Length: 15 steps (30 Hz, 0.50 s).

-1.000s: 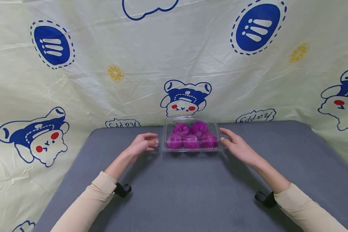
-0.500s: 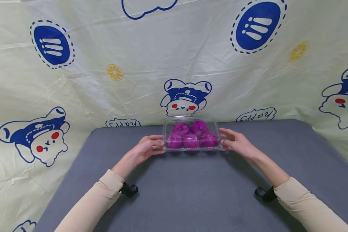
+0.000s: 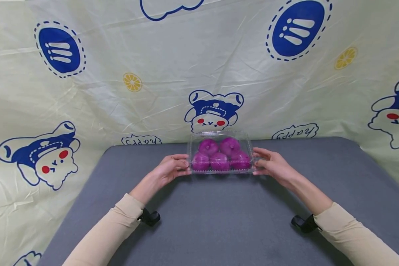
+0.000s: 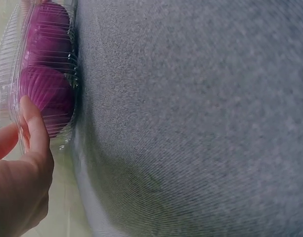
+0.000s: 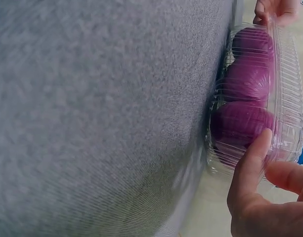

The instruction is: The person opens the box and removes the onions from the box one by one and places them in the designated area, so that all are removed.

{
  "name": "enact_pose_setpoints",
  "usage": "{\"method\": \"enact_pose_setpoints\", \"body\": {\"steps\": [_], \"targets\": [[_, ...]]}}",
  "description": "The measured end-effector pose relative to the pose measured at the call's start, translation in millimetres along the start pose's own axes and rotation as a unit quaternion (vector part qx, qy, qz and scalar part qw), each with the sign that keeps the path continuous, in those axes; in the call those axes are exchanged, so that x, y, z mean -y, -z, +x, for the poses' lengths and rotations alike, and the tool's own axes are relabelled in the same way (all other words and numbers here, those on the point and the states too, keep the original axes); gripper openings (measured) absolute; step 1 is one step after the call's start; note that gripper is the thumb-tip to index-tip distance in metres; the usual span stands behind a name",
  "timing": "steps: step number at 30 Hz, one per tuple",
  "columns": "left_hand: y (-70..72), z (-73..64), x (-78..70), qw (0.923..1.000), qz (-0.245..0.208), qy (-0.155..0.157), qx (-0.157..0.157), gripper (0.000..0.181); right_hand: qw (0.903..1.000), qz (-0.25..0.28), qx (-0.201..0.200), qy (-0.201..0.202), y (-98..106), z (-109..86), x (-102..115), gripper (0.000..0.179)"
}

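Observation:
A clear plastic clamshell box (image 3: pixel 220 171) stands near the back edge of the table. Through its ribbed walls show several round purple things that look like red onions (image 5: pixel 247 81). My left hand (image 3: pixel 170 169) pinches the box's left end at the rim, thumb and fingers on either side. At the opposite end my right hand (image 3: pixel 275 166) holds the rim in the same way. The left wrist view shows the left hand (image 4: pixel 25 173) with a fingertip against the wall; in the right wrist view the right hand (image 5: pixel 270 182) grips the near corner. The lid is closed.
A grey cloth-covered table (image 3: pixel 216 218) spreads in front of the box. Right behind its back edge hangs a pale curtain (image 3: pixel 166 55) printed with blue cartoon figures. Each forearm has a black wrist strap (image 3: pixel 149 217).
My left hand has moved right, from beside the box onto its left rim. My right hand has settled its fingers on the right rim. The box looks almost unmoved.

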<state>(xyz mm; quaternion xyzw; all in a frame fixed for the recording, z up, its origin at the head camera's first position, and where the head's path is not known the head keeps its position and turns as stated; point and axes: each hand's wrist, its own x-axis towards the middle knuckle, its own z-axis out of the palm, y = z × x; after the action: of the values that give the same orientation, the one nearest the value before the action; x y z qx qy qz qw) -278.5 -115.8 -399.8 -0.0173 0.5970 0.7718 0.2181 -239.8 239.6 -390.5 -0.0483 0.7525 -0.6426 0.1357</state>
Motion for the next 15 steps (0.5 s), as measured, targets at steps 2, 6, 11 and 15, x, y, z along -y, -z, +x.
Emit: {"method": "enact_pose_setpoints", "body": {"steps": [2, 6, 11, 15], "targets": [[-1.2, -2.3, -0.9, 1.0, 0.003, -0.002, 0.001, 0.048, 1.0, -0.004, -0.005, 0.003, -0.6, -2.0, 0.2, 0.068], [-4.0, -8.9, -4.0, 0.9999, 0.007, -0.01, 0.005, 0.048, 0.9997, -0.016, -0.015, 0.006, -2.5, -8.2, 2.1, 0.067], [-5.2, -21.5, -8.7, 0.9997, 0.001, -0.022, 0.007, 0.048, 0.9993, -0.026, -0.025, 0.013, -7.5, -19.0, 8.8, 0.067], [-3.3, -34.6, -10.1, 0.9996, 0.005, -0.028, 0.01, 0.045, 0.9991, -0.027, -0.024, 0.023, -13.8, -29.8, 12.8, 0.066]]}}
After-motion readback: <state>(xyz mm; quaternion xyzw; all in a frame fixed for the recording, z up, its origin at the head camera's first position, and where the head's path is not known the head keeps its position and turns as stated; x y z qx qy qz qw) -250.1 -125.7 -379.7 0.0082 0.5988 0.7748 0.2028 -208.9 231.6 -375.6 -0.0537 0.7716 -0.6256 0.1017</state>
